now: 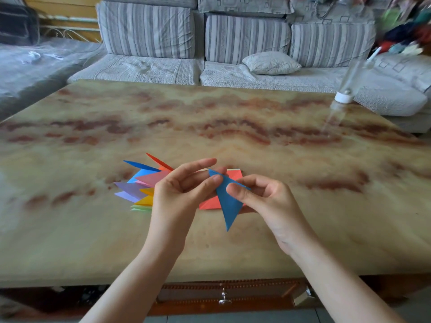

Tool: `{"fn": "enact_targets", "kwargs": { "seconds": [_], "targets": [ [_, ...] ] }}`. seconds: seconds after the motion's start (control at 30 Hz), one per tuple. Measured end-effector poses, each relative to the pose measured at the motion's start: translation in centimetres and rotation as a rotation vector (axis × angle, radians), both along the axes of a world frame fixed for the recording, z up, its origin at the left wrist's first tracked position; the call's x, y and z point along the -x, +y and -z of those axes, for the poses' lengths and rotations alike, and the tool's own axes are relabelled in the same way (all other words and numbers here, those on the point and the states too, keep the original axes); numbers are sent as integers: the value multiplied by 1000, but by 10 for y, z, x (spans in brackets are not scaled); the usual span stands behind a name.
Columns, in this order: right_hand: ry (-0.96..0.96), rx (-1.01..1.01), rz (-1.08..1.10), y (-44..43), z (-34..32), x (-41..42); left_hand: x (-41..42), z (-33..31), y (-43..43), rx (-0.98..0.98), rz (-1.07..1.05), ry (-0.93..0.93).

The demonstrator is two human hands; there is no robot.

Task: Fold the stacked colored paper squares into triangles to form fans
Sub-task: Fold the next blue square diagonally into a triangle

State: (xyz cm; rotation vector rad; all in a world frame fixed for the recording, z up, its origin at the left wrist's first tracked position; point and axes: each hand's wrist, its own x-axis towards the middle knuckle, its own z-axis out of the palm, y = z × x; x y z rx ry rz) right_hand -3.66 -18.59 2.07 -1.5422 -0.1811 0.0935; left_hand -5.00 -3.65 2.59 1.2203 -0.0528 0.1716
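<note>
In the middle of the frame, two bare hands hold a blue folded paper triangle (228,201) up above the counter (233,117). The triangle's long point hangs down toward the person. The left hand (177,194) pinches the top corner of the blue triangle between its thumb and a bent finger, and its first finger sticks out straight above. The right hand (263,197) grips the right edge of the triangle, with the thumb pressed on the front and the other fingers (250,183) curled behind the paper.

Under the hands lies a flat stack of red paper squares (208,204) on the counter. The hands hide most of it. Just to the left of it, partly behind the left hand, sits a fan of folded paper triangles (149,178). They are blue, red, pink, purple, orange and light green, and their tips point out to the left and up.

The counter is shiny stone with cream and brown swirls. At its upper right edge is a blurry clear bottle with a white cap (344,97). Across the top of the frame runs a grey striped sofa (147,31) with a small grey pillow (271,62) on its seat. At the bottom, under the counter, is a wooden drawer with a small metal handle (224,298).
</note>
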Motion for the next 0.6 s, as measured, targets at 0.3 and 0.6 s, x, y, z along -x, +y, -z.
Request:
{"fn": "enact_targets", "kwargs": {
  "seconds": [0.3,0.6],
  "targets": [
    [-43,-45,61,2,-2,1,1,0,-3,5,-24,21],
    [-53,-90,64,3,-3,2,3,-3,-4,41,-29,54]
  ]
}}
